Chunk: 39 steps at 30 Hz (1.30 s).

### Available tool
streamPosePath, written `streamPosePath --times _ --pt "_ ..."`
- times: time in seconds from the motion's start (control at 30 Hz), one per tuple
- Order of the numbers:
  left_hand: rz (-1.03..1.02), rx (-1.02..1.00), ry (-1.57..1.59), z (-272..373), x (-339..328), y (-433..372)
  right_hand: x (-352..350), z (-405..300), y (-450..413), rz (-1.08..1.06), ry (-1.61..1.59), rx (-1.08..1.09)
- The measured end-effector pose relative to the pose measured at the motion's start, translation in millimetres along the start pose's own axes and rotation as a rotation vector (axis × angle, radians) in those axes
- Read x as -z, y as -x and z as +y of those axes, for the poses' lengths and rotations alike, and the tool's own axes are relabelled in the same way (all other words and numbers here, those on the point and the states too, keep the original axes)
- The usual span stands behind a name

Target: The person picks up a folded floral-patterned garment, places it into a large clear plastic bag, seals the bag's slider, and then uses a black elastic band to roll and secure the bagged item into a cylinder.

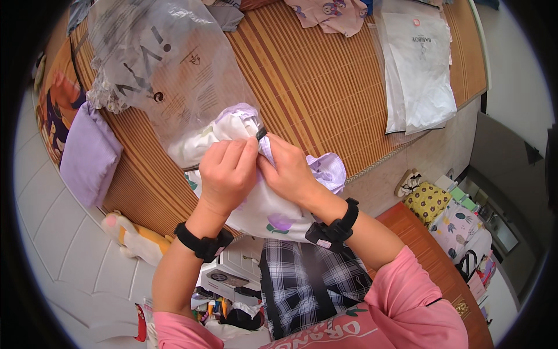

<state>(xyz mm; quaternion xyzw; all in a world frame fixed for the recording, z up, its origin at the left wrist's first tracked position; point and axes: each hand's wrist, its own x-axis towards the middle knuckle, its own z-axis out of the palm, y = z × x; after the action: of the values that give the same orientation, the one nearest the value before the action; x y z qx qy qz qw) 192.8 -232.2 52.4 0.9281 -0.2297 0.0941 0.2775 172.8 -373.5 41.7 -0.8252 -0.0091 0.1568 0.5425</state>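
Note:
Both my hands are close together at the mouth of a large clear plastic bag (205, 83), which lies on a slatted bamboo mat (348, 96). My left hand (229, 174) is closed on the bag's edge, near a small black piece (261, 134) that looks like a zip slider. My right hand (287, 168) pinches lilac-trimmed fabric just beside that piece. White cloth with purple tulip prints (279, 218) lies partly inside the bag and partly hangs out under my hands towards my lap. The ends of my fingers are partly hidden.
Flat white garment bags (420, 74) lie at the mat's far right. A folded lilac cloth (91, 155) and a plush toy (135, 237) are at the left. Pink printed cloth (333, 15) lies at the far edge. A wooden bench (418, 248) stands on my right, below the mat's edge.

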Motion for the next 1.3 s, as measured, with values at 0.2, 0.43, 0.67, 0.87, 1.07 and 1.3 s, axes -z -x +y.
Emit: streamPosePath --times 0.2,0.43,0.67,0.87,1.07,1.3 --pt "-0.072 0.082 0.039 5.0 0.3 11.0 -15.4 11.9 -6.6 0.122 -0.047 -0.231" --pt "0.213 0.587 -0.007 -8.6 -1.8 97.9 12.4 70.4 -30.3 0.044 -0.207 -0.318" --pt "0.278 1.437 1.236 -68.7 -9.0 153.2 55.6 64.0 -50.8 -0.652 -0.21 -0.748" --pt "0.382 1.436 1.42 -72.2 -11.4 154.1 50.9 43.4 -37.0 -0.822 -0.17 -0.782" --pt "0.662 1.311 1.143 -28.8 15.6 129.0 62.1 32.1 -13.5 -0.677 -0.228 -0.728" --pt "0.59 1.485 1.338 -82.6 -14.5 158.7 9.0 43.7 -33.4 -0.094 0.59 -0.067"
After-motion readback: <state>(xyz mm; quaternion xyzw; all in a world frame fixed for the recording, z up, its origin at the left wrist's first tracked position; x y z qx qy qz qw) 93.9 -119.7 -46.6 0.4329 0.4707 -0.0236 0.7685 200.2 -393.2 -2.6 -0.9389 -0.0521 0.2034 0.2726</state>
